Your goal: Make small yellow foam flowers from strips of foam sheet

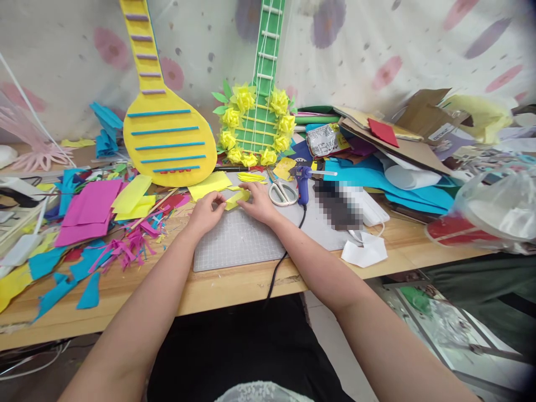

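Observation:
Between my two hands is a small strip of yellow crepe paper (235, 200), just above the grey cutting mat (238, 245). My left hand (206, 212) pinches its left end between thumb and fingers. On the other end, my right hand (257, 202) has thumb and fingers closed. A yellow paper sheet (209, 185) and a stack of cut yellow strips (251, 177) lie just beyond my hands. To the right of my right hand are white-handled scissors (283, 193) and a purple glue gun (302, 184), its black cord running down over the mat.
A yellow paper guitar (170, 139) and a green one (259, 125) trimmed with yellow paper flowers lean at the back. Magenta paper (90, 212) and scraps cover the left side. Cardboard, blue sheets (419, 192) and a plastic bucket (473, 218) crowd the right.

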{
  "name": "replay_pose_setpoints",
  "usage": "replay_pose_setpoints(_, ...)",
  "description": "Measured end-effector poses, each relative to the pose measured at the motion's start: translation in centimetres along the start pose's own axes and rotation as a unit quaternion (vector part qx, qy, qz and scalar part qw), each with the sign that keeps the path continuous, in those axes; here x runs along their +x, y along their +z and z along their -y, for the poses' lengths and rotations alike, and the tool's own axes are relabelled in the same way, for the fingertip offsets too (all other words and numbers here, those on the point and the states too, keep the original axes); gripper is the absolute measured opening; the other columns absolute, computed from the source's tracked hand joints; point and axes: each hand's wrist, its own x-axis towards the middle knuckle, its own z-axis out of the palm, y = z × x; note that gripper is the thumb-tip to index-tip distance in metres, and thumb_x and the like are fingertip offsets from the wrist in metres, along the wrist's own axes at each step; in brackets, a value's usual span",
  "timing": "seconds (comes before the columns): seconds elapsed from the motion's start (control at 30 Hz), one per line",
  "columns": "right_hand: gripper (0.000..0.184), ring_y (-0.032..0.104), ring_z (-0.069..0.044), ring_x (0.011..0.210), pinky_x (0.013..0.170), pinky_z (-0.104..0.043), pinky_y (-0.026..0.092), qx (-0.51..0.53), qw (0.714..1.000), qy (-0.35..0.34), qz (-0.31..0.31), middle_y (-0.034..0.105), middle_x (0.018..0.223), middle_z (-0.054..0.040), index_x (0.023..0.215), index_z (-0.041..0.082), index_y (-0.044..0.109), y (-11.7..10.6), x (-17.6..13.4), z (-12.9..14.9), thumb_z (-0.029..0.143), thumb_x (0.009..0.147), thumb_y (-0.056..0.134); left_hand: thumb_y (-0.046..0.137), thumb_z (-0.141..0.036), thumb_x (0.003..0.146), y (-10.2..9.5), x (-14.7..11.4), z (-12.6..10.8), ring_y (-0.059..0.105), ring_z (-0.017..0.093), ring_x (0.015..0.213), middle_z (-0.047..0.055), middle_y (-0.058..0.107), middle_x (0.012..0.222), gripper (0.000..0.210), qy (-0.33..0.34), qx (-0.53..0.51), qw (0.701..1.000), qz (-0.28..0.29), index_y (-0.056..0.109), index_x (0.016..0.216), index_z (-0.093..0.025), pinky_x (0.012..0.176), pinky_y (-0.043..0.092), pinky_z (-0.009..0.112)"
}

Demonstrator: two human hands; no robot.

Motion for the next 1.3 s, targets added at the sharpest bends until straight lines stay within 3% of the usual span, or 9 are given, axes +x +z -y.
replay_pose_setpoints(0.1, 0.041, 0.044, -0.022, 0.115, 0.1, -0.038, 0.032, 0.011, 1.0, -0.028, -0.004, 0.055, 0.118, -0.0089, 0.116, 0.018, 0.054, -0.1, -0.1, 0.0, 0.027, 0.076, 0.058, 0.052, -0.028, 0.073, 0.3, 0.1, 0.1, 0.057, 0.014, 0.074, 0.001, 0.061, 0.08, 0.01, 0.015, -0.069, 0.997, -0.011, 0.053, 0.08, -0.021, 0.069, 0.045, 0.028)
replay_pose_setpoints(0.2, 0.03, 0.051, -0.02, 0.105, 0.095, -0.036, 0.037, 0.045, 0.999, -0.009, 0.018, 0.061, 0.108, -0.0064, 0.105, 0.018, 0.058, -0.1, 0.0, 0.1, 0.025, 0.077, 0.055, 0.056, -0.031, 0.072, 0.7, 0.4, 0.0, 0.059, 0.014, 0.075, 0.001, 0.061, 0.081, 0.015, -0.024, -0.168, 0.985, -0.041, 0.054, 0.083, -0.02, 0.073, 0.049, 0.03)
replay_pose_setpoints(0.33, 0.024, 0.056, -0.016, 0.093, 0.086, -0.031, 0.042, 0.13, 0.99, 0.062, 0.011, 0.064, 0.102, -0.0042, 0.099, 0.017, 0.058, -0.1, 0.2, 0.3, 0.023, 0.077, 0.052, 0.06, -0.037, 0.074, 0.7, 0.6, -1.0, 0.064, 0.016, 0.08, 0.005, 0.064, 0.09, 0.025, -0.124, -0.385, 0.914, -0.039, 0.053, 0.089, -0.018, 0.078, 0.053, 0.037)
replay_pose_setpoints(0.43, 0.021, 0.057, -0.016, 0.089, 0.084, -0.031, 0.043, 0.175, 0.981, 0.086, 0.0, 0.064, 0.099, -0.0032, 0.095, 0.017, 0.058, 0.0, 0.4, 0.3, 0.024, 0.075, 0.053, 0.066, -0.031, 0.069, 0.4, 0.5, -1.8, 0.066, 0.016, 0.077, 0.005, 0.066, 0.088, 0.026, -0.157, -0.465, 0.871, -0.027, 0.055, 0.088, -0.016, 0.08, 0.054, 0.038)
replay_pose_setpoints(0.73, 0.039, 0.057, -0.014, 0.076, 0.075, -0.03, 0.046, 0.272, 0.961, 0.045, 0.029, 0.06, 0.084, 0.0001, 0.099, 0.019, 0.056, 1.0, 0.4, -0.8, 0.037, 0.066, 0.067, 0.072, -0.016, 0.06, 0.5, 0.2, -2.2, 0.064, 0.012, 0.062, 0.004, 0.068, 0.072, 0.023, -0.214, -0.444, 0.865, -0.097, 0.063, 0.08, -0.01, 0.068, 0.057, 0.033)
replay_pose_setpoints(0.83, 0.032, 0.058, -0.014, 0.079, 0.077, -0.031, 0.046, 0.281, 0.958, 0.045, 0.029, 0.062, 0.087, -0.0014, 0.094, 0.018, 0.059, 1.0, 0.4, -0.9, 0.039, 0.07, 0.063, 0.07, -0.013, 0.061, 0.6, 0.3, -2.1, 0.063, 0.011, 0.06, 0.004, 0.068, 0.071, 0.02, -0.223, -0.443, 0.862, -0.104, 0.064, 0.08, -0.009, 0.064, 0.057, 0.03)
replay_pose_setpoints(1.0, 0.014, 0.057, -0.012, 0.072, 0.072, -0.03, 0.046, 0.246, 0.967, 0.061, 0.015, 0.065, 0.082, -0.0011, 0.083, 0.018, 0.06, 1.2, 0.5, -1.2, 0.028, 0.075, 0.056, 0.069, -0.011, 0.063, 0.6, 0.2, -2.2, 0.063, 0.011, 0.061, 0.005, 0.068, 0.075, 0.022, -0.227, -0.43, 0.868, -0.097, 0.065, 0.084, -0.009, 0.062, 0.056, 0.027)
replay_pose_setpoints(1.3, 0.012, 0.057, -0.013, 0.076, 0.072, -0.029, 0.045, 0.219, 0.975, 0.034, 0.018, 0.064, 0.084, -0.0006, 0.081, 0.019, 0.058, 0.6, 0.2, -0.5, 0.024, 0.071, 0.057, 0.068, -0.008, 0.058, 0.8, 0.2, -2.3, 0.062, 0.011, 0.059, 0.002, 0.065, 0.07, 0.025, -0.221, -0.412, 0.881, -0.074, 0.062, 0.082, -0.01, 0.056, 0.054, 0.024)
